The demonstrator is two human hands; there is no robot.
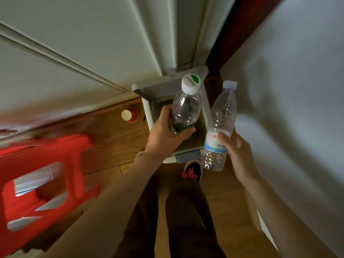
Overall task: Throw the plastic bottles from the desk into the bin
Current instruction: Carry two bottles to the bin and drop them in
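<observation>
While both hands grip bottles, red stool point(42, 185) flanks bin point(193, 144).

**One head-worn view, aimed steeply down**

A single wide-angle view is given, taken from the wearer's head and pointed almost straight down along the body. The legs and a shoe point(192, 170) are seen at 6 o'clock, close beneath the lens. The open bin point(204, 107) is framed just above centre, toward 12 o'clock, near the camera. Both forearms enter from the bottom edge. A red stool point(42, 181), blurred, is caught at 8 o'clock. Straight lines are bent outward toward the edges.
</observation>
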